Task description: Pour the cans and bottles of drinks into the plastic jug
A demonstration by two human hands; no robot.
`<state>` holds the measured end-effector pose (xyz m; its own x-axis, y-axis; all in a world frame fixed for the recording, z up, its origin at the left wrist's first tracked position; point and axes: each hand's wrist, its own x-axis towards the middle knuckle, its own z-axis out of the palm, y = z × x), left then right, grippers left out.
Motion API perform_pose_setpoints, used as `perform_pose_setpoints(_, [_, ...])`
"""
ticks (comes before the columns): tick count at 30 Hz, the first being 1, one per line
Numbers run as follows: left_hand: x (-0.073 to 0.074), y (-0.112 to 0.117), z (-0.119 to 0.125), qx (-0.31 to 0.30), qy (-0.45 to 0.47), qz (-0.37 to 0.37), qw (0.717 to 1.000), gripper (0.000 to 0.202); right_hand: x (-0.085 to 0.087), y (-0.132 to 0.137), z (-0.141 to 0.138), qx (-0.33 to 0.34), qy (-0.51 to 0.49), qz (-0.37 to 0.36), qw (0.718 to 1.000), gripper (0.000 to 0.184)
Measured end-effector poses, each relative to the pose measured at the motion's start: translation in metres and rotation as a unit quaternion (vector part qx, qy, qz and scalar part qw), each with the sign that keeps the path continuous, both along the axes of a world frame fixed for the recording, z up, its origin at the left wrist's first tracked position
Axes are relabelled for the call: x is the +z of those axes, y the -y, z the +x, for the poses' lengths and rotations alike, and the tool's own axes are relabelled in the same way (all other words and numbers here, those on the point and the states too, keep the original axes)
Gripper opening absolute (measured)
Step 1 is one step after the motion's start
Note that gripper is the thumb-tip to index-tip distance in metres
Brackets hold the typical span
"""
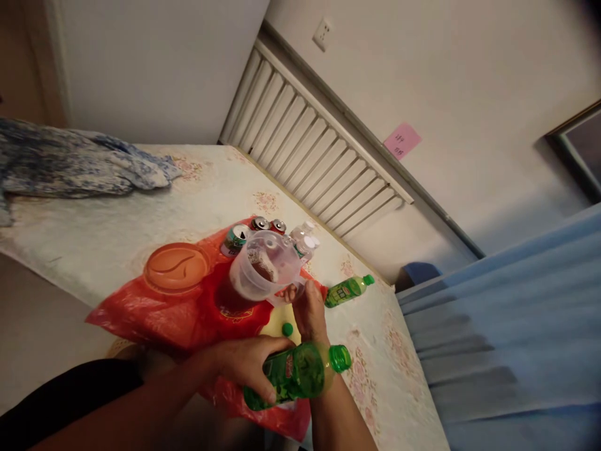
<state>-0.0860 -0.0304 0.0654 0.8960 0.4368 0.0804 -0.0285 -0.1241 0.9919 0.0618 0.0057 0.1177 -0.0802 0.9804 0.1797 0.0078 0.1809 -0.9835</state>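
Observation:
My left hand (248,369) is wrapped round a green plastic bottle (305,373), its uncapped mouth tilted up to the right. How much liquid is inside I cannot tell. The fingers of my right hand (307,310) are closed on the handle of a clear plastic jug (256,285), which holds a brown, foamy liquid. Beneath the jug spreads a red plastic bag (154,319), with a round orange lid (176,268) on it. Between my hands a green cap (287,329) shows against something pale yellow.
Just behind the jug stand a green can (235,241), two other cans and clear bottles (305,241). Another green bottle (348,291), capped, is at the right on the flowered tablecloth (375,351). A patterned cloth (84,163) lies far left. A radiator (310,131) runs along the wall.

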Motion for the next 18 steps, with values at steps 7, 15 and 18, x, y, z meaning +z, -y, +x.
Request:
perform_pose_setpoints(7, [0.006,-0.008,-0.018,-0.009,0.006,0.022,1.0,0.074,0.009,-0.016,-0.025,-0.01,-0.11,-0.031,0.993,0.046])
perform_pose_setpoints(15, [0.018,-0.013,-0.033,-0.007,0.033,-0.021,0.999,0.078,0.078,-0.007,-0.019,-0.089,-0.121,0.014,0.988,0.043])
perform_pose_setpoints(18, [0.021,-0.015,-0.04,0.015,0.041,-0.019,0.999,0.079,0.111,0.002,-0.001,-0.115,-0.127,0.042,0.984,0.04])
